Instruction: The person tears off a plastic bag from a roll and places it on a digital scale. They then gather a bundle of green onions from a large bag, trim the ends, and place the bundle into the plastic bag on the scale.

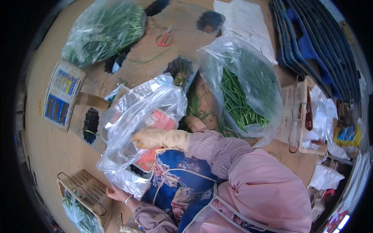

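A large clear plastic bag (128, 113) lies crumpled in front of me, with red-and-clear items showing through it. My right hand (154, 138), in a cream rubber glove, reaches across it with its fingers curled on the plastic. Bare, with a bracelet at the wrist, my left hand (118, 193) is by the bag's lower edge and next to a beige plastic basket (87, 186). Its fingertips are too small to show whether they grip anything. Beyond my right arm, another clear bag (209, 55) holds long green leaves (239, 102) like chives.
Red-handled scissors (164, 39) lie on a dirty board (180, 17) with dark ragged holes. A bagged bundle of greens (107, 32) and a digital scale (62, 96) are at the left. Blue stacked crates (317, 43) and a basket with white plastic (303, 116) stand at the right.
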`<action>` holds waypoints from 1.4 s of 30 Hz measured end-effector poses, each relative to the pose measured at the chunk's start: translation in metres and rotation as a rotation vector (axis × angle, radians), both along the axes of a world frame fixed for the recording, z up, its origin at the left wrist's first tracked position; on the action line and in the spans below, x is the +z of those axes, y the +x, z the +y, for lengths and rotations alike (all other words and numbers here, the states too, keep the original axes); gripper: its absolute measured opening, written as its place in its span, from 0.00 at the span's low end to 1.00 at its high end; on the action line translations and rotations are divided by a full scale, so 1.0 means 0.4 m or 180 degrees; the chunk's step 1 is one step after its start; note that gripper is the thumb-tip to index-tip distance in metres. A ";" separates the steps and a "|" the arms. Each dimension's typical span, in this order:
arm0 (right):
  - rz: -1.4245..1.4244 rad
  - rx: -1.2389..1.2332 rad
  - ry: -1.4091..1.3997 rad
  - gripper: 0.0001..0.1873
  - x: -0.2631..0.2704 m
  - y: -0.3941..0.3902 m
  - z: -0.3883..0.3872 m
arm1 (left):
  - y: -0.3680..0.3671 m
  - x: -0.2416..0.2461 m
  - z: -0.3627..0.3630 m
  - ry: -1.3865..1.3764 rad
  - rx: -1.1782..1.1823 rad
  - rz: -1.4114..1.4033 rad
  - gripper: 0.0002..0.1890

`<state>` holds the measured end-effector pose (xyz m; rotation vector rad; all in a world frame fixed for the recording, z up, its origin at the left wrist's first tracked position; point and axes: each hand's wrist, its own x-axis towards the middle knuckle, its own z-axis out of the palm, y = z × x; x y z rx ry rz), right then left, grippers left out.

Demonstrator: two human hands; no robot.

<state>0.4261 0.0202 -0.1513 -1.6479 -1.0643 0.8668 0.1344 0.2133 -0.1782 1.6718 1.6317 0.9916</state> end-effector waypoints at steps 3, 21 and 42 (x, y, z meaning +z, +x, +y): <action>0.0573 -0.0958 0.0373 0.14 0.050 0.010 -0.196 | 0.108 0.099 -0.083 0.0826 -0.0781 0.0503 0.17; -0.1214 -0.5021 -0.1358 0.22 0.118 0.301 -1.395 | 0.594 0.020 -0.876 -0.1721 -0.5712 0.0433 0.11; -0.0589 -0.5241 -0.3690 0.38 -0.159 0.012 -1.279 | 1.136 -0.077 -0.972 -0.0766 -0.3124 0.1865 0.57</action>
